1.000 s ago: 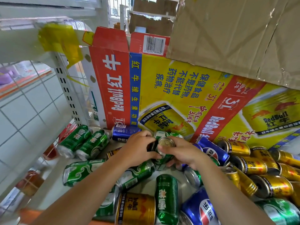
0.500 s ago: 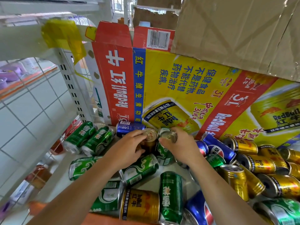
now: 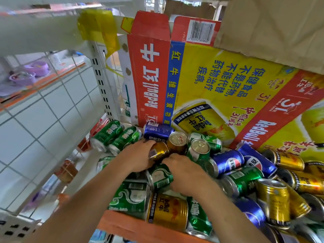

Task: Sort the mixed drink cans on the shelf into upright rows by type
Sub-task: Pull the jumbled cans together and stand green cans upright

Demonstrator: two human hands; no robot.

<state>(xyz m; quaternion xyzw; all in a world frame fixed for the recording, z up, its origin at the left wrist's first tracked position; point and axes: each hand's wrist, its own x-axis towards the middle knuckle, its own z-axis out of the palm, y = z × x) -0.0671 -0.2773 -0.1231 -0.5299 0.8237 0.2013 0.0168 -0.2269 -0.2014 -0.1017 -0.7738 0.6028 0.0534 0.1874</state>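
I am watching my left hand (image 3: 138,157) curling its fingers round a small gold can (image 3: 158,152), a glossy metal cylinder lying on its side mid-shelf. My right hand (image 3: 184,174) is lying palm-down at its 4 o'clock, over a lying green can (image 3: 158,179); whether it is gripping anything I cannot tell. At the held can's 1 o'clock, an upright gold can (image 3: 177,143) and an upright green can (image 3: 199,149) are standing with their ring-pull lids shining. Toward 3 o'clock, a smooth blue can (image 3: 228,162) is lying among jumbled others before a printed cardboard carton (image 3: 219,81).
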